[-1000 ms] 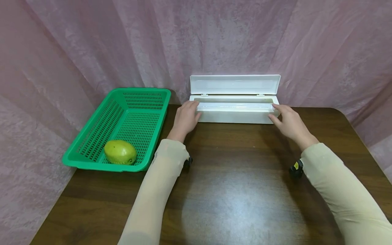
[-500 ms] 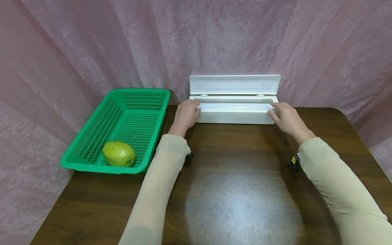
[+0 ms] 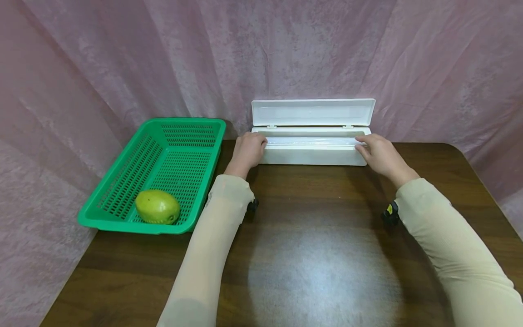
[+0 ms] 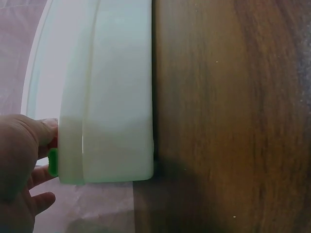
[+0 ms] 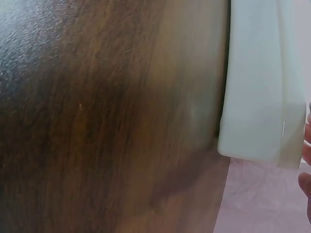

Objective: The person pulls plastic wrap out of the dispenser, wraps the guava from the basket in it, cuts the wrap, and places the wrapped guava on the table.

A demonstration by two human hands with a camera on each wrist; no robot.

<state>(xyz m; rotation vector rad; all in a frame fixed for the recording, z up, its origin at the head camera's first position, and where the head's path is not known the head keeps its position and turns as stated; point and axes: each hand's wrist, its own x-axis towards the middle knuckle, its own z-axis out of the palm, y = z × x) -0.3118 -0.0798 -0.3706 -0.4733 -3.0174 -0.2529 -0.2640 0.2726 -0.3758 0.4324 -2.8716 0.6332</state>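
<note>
A white cling film dispenser (image 3: 314, 157) stands at the back of the table, its lid (image 3: 313, 112) raised. Inside lies a shiny roll of cling film (image 3: 312, 141). At the dispenser's left end, my left hand (image 3: 247, 151) pinches the film's edge between thumb and forefinger. Beside those fingers, the left wrist view shows a small green piece (image 4: 53, 162) at the rim. My right hand (image 3: 381, 156) is over the right end, thumb and forefinger bent but apart at the film. In the right wrist view only a few fingertips (image 5: 307, 145) show, partly cut off by the frame.
A green perforated basket (image 3: 220, 136) stands left of the dispenser, holding a yellow-green fruit like a mango or papaya (image 3: 157, 206). The brown wooden table (image 3: 314, 236) stretches in front. A pink curtain (image 3: 310, 50) hangs close behind the raised lid.
The right hand has slid slightly left along the dispenser, its thumb and forefinger drawing closer together. The left thumb has risen from the front wall to the film. The dispenser stays put.
</note>
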